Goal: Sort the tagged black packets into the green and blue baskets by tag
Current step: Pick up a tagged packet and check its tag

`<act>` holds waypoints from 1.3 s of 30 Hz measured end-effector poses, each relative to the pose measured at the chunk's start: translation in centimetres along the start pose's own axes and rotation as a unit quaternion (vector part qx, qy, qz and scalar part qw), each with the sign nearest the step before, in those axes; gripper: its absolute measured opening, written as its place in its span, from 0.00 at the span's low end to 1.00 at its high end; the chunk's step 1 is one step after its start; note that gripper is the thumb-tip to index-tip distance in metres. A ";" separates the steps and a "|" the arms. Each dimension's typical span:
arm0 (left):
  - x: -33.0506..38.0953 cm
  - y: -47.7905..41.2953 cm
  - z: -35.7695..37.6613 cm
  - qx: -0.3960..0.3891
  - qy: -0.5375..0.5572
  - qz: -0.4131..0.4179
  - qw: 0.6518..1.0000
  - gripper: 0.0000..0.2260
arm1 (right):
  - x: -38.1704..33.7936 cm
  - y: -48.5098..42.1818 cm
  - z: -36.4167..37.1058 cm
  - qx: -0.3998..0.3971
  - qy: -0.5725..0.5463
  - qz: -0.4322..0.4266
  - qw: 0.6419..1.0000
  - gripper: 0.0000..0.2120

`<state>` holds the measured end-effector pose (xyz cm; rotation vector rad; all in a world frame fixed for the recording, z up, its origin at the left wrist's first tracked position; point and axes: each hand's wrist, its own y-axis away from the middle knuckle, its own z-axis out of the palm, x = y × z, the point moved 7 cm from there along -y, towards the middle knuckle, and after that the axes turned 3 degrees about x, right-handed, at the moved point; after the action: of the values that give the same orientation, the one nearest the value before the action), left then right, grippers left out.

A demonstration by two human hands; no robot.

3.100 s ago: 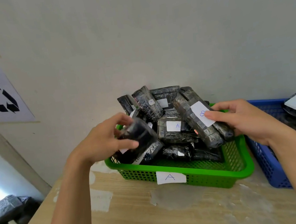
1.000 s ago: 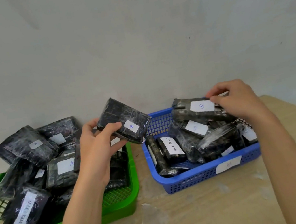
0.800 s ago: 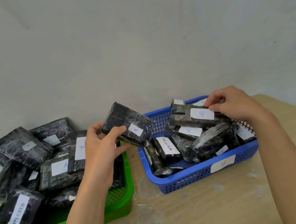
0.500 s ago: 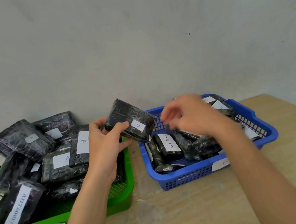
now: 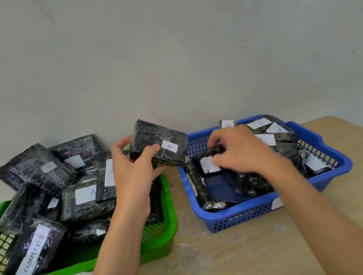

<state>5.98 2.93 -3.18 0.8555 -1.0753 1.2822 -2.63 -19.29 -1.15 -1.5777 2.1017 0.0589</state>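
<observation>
Left hand (image 5: 132, 175) clamped round B-tagged packet (image 5: 153, 144), thumb on its tagged face, packet tilted in the air over the right edge of green basket (image 5: 163, 246), just beside blue basket (image 5: 246, 214) and in neither; right hand (image 5: 241, 152) inside blue basket, blurred, fingers seemingly curled on white-tagged packet (image 5: 208, 164). Risk, as judged: early release drops the B packet among the A tags. Further risk: blue basket heaped at its far side, so a packet set on the pile may slide over the rim onto the desk (image 5: 329, 221).
</observation>
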 end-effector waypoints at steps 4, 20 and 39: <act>1.1 0.6 0.7 -0.019 -0.088 0.055 0.994 0.20 | 4.3 0.1 -4.7 0.046 -0.226 0.090 0.969 0.10; -6.0 -4.2 14.9 -0.365 -0.639 -0.039 0.676 0.19 | 8.8 1.0 -9.0 0.094 -0.298 0.088 0.946 0.12; -5.3 -2.9 13.6 -0.470 -0.771 -0.039 0.428 0.65 | 8.2 0.9 -7.2 -0.033 -0.191 0.037 0.980 0.16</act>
<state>7.14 -11.92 -3.88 0.9588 -2.6675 -0.8553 -7.74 -28.64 1.42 -1.3937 1.8677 0.4266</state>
